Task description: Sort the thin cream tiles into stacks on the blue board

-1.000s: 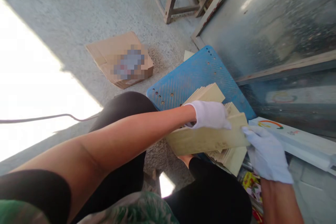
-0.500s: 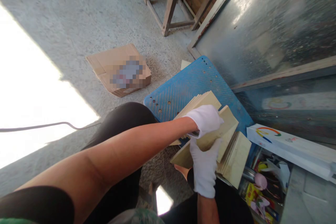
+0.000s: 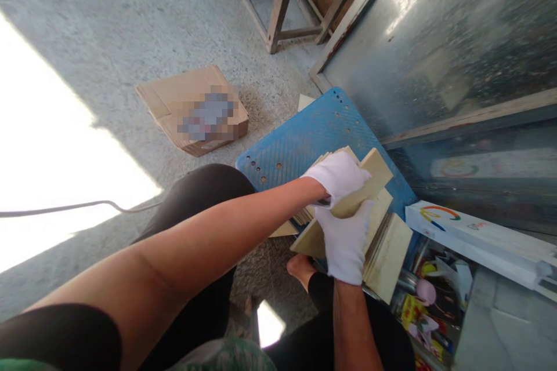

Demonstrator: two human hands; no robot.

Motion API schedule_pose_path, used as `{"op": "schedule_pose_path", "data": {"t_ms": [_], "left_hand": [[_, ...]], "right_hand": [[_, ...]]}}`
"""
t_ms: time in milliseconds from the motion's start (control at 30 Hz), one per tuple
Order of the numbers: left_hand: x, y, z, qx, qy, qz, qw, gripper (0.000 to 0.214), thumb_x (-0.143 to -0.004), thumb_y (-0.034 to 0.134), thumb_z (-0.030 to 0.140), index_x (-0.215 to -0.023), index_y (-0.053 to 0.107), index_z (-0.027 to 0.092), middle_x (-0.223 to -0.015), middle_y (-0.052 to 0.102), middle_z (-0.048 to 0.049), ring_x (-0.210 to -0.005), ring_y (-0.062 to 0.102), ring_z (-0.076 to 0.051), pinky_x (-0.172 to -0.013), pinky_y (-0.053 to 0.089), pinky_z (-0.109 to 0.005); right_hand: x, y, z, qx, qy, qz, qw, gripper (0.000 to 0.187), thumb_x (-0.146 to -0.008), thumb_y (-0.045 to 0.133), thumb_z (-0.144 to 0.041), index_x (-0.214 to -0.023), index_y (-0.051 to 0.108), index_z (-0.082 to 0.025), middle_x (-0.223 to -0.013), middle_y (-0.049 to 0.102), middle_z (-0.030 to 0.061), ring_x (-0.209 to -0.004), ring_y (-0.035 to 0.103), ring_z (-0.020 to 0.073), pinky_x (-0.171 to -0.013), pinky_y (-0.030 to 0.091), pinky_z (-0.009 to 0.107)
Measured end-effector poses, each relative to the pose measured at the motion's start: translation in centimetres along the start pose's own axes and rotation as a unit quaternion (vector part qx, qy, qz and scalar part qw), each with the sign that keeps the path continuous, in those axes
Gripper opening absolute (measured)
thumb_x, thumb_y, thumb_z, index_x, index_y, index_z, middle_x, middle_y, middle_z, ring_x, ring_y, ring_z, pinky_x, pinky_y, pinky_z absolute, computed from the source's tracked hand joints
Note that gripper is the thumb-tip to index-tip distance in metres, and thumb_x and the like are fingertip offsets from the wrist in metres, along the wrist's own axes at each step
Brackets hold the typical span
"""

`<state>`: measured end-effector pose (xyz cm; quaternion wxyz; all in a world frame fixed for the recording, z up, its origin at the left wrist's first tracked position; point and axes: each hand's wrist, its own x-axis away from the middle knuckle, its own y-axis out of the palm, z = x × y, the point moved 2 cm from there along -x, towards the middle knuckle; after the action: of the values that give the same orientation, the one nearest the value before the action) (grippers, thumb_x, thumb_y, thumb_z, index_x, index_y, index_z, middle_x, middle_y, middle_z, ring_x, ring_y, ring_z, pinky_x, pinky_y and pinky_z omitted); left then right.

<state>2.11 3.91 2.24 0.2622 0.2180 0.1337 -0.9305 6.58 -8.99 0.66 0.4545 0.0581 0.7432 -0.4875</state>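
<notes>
Two gloved hands meet on one pale flat board (image 3: pixel 374 177), which lies tilted across a fanned stack of similar boards (image 3: pixel 387 249) on a blue perforated panel (image 3: pixel 304 139). The left hand (image 3: pixel 338 178) is curled over the board's upper face, fingers wrapped down on its near edge. The right hand (image 3: pixel 346 237) lies just below it, palm flat against the board's lower end, fingers together and pointing up toward the left hand; whether its thumb hooks underneath is hidden. More boards fan out just beyond the left hand and to the right of the right hand, leaning on one another.

Handled well, I judge, the board wants support at both ends, as it has, and should come away flat along its length so its edge does not drag the loose neighbours beneath. Thin boards like these could slide sideways off the tilted pile, so a steady, even grip matters more than speed.

Well to the left of both hands, a flattened cardboard box (image 3: pixel 191 110) lies on the concrete floor (image 3: pixel 108 40); a white carton (image 3: pixel 478 237) sits to the right.
</notes>
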Motion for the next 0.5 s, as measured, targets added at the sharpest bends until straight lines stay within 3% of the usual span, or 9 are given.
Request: {"op": "schedule_pose_path", "data": {"t_ms": [133,267,400,500], "left_hand": [[0.1,-1.4,-0.2,0.016,0.009,0.065,0.998,0.049,-0.083,0.046,0.053,-0.109,0.065,0.015,-0.11,0.068,-0.0117,-0.099,0.065,-0.026,-0.08,0.05,-0.031],[0.9,-4.1,-0.6,0.031,0.007,0.127,0.991,0.044,-0.085,0.048,0.049,-0.11,0.064,0.017,-0.111,0.068,-0.0089,-0.101,0.064,-0.023,-0.085,0.049,-0.029],[1.5,-5.8,-0.7,0.039,0.005,0.145,0.989,0.041,-0.087,0.048,0.046,-0.113,0.063,0.017,-0.111,0.067,-0.0077,-0.105,0.062,-0.022,-0.089,0.048,-0.028],[1.8,-5.9,-0.6,0.035,0.018,0.137,0.99,0.044,-0.087,0.049,0.045,-0.118,0.061,0.017,-0.115,0.066,-0.008,-0.108,0.06,-0.022,-0.091,0.047,-0.028]], "right_hand": [[-3.3,0.5,0.1,-0.015,0.005,-0.015,1.0,0.079,-0.055,0.076,-0.048,-0.121,0.05,-0.014,-0.111,0.065,0.0165,-0.098,0.064,0.0313,-0.082,0.052,0.039],[-7.7,2.1,1.8,-0.009,0.043,-0.024,0.999,0.084,-0.054,0.075,-0.06,-0.12,0.052,-0.013,-0.118,0.064,0.0182,-0.106,0.062,0.0308,-0.091,0.051,0.039],[-10.1,3.5,2.2,0.014,0.077,-0.008,0.997,0.093,-0.05,0.077,-0.06,-0.122,0.051,-0.007,-0.123,0.06,0.0245,-0.112,0.06,0.0329,-0.096,0.049,0.041],[-10.5,4.3,1.7,0.024,0.069,-0.005,0.997,0.087,-0.052,0.077,-0.055,-0.118,0.052,-0.004,-0.12,0.06,0.0293,-0.112,0.059,0.0359,-0.096,0.048,0.045]]}}
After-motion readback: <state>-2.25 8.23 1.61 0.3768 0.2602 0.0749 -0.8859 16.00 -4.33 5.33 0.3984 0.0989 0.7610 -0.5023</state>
